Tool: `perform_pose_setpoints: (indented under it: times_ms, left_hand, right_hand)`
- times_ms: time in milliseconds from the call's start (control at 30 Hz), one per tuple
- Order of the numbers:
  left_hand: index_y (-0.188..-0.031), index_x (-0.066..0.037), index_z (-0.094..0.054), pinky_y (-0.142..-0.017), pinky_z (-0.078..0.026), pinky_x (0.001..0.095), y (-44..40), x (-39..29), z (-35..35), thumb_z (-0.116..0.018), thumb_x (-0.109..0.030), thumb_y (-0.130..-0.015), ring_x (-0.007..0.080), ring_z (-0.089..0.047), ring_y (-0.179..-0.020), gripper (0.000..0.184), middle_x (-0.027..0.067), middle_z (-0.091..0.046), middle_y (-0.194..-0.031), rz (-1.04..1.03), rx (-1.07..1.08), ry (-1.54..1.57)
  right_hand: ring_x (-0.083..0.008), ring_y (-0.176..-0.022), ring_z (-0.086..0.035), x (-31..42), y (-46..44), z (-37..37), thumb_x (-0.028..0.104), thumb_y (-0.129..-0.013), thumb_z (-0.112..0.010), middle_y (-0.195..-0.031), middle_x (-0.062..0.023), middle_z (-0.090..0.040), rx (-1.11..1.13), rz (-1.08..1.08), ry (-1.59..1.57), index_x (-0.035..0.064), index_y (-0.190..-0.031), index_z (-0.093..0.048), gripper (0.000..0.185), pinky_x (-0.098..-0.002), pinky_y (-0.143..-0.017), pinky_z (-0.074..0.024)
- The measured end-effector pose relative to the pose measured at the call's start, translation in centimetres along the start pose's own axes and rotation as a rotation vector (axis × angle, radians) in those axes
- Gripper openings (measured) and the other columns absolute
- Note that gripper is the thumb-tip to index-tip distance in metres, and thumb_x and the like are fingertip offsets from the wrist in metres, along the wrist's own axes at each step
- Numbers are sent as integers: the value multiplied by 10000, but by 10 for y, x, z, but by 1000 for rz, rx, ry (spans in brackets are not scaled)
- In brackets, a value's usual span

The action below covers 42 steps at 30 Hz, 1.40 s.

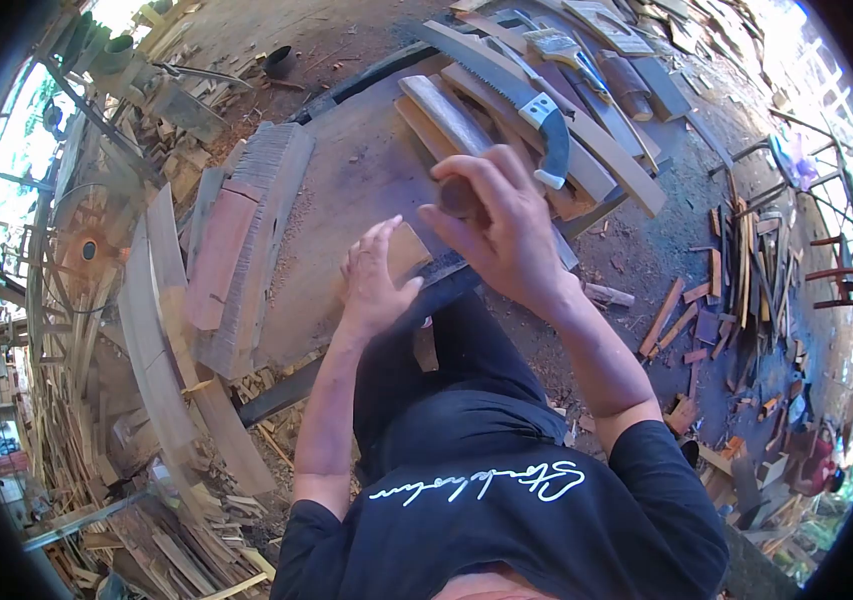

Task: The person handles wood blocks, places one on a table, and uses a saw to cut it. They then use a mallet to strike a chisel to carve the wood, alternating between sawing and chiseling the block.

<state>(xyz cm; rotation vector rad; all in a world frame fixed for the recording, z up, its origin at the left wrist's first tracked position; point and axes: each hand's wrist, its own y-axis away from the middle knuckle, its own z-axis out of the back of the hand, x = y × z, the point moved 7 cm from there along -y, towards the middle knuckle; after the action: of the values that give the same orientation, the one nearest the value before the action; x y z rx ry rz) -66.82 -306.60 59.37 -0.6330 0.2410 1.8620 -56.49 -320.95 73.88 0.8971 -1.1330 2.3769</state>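
Note:
My left hand point(371, 278) lies over one end of a small pale wooden block point(408, 252) on the workbench point(331, 190). Its fingers are on the far side and the thumb is on the near side. Raised just to the right, my right hand point(506, 228) is closed around a dark brown, rounded piece point(458, 197) that looks like wood. The palm hides part of that piece. Beyond the right hand, a handsaw point(547, 130) with a dark green and white handle rests on stacked boards point(446, 118).
A brush point(553, 45) and more boards lie at the bench's far right. Rough, ridged planks point(271, 205) cover its left side. Wood offcuts point(681, 315) litter the ground to the right, and scrap strips point(76, 420) are piled at the left.

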Motion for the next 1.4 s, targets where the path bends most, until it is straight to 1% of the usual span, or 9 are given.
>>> perform_pose_setpoints:
  times_ms: [100, 133, 167, 233, 400, 700, 1033, 1300, 1400]
  left_hand:
    - [-1327, -127, -472, -1006, -371, 423, -20, -34, 9, -706, -125, -744, 306, -522, -1143, 628, 105, -566, -1216, -176, -165, 249]
    - [-1259, -103, -520, -952, -432, 396, -29, -43, 10, -720, -138, -781, 281, -568, -1077, 518, 106, -595, -1143, -290, -182, 463]
    - [-1259, -103, -520, -952, -432, 396, -35, -42, 4, -720, -138, -781, 281, -568, -1077, 518, 106, -595, -1143, -287, -182, 462]
    - [-1097, -74, -556, -813, -499, 310, -48, -15, -3, -706, -108, -850, 197, -606, -931, 291, 74, -599, -1009, 5, -303, 1087]
    - [-869, -109, -460, -666, -473, 271, -48, -22, 32, -646, -85, -923, 90, -540, -636, 196, 2, -533, -703, -26, -470, 1395]
    - [-879, -119, -440, -597, -425, 266, -22, -42, 37, -628, -151, -946, 90, -474, -597, 202, -8, -471, -661, -30, -445, 1248]
    - [-905, -108, -428, -563, -415, 251, -15, -42, 35, -631, -157, -946, 85, -486, -582, 213, -10, -475, -667, -37, -650, 1192]
    - [-874, -113, -433, -552, -419, 249, -14, -47, 40, -653, -164, -934, 78, -494, -581, 234, -10, -484, -672, 16, -746, 1113]
    - [-865, -111, -432, -552, -420, 247, -15, -45, 39, -660, -167, -930, 78, -498, -582, 244, -7, -488, -673, 27, -753, 1120]
  right_hand:
    - [-302, -811, -634, 2, -5, -26, 269, -833, -739, -923, -123, -521, 37, 107, -71, 39, -1097, -571, 388, -377, -683, -531]
    - [-226, -863, -620, 3, -7, -35, 232, -833, -746, -950, -105, -549, 122, 121, -173, 66, -1161, -589, 399, -313, -714, -515]
    - [-226, -863, -620, 0, -9, -35, 232, -833, -746, -950, -105, -549, 124, 120, -175, 66, -1161, -589, 399, -313, -714, -515]
    - [-307, -852, -634, -21, -13, -38, 343, -860, -701, -1017, -160, -559, 162, -93, -353, 30, -1184, -563, 471, -391, -755, -530]
    - [-335, -1046, -528, -125, 51, -32, 286, -793, -722, -1161, -176, -526, 96, -273, 621, 46, -1269, -512, 573, -445, -842, -429]
    - [-388, -1090, -519, -164, 91, -36, 300, -831, -693, -1207, -220, -487, 158, -544, 741, 133, -1404, -379, 675, -528, -860, -441]
    - [-423, -925, -598, -165, 107, -17, 313, -891, -637, -1033, -262, -556, 104, -484, 489, 6, -1377, -387, 627, -492, -819, -502]
    - [-270, -1011, -622, -117, 140, 15, 279, -810, -754, -1092, -201, -605, -29, -610, -157, 46, -1316, -425, 648, -391, -857, -487]
    - [-242, -926, -622, -116, 142, 21, 201, -751, -750, -1011, -163, -607, -40, -641, -123, 54, -1212, -440, 575, -377, -824, -491]
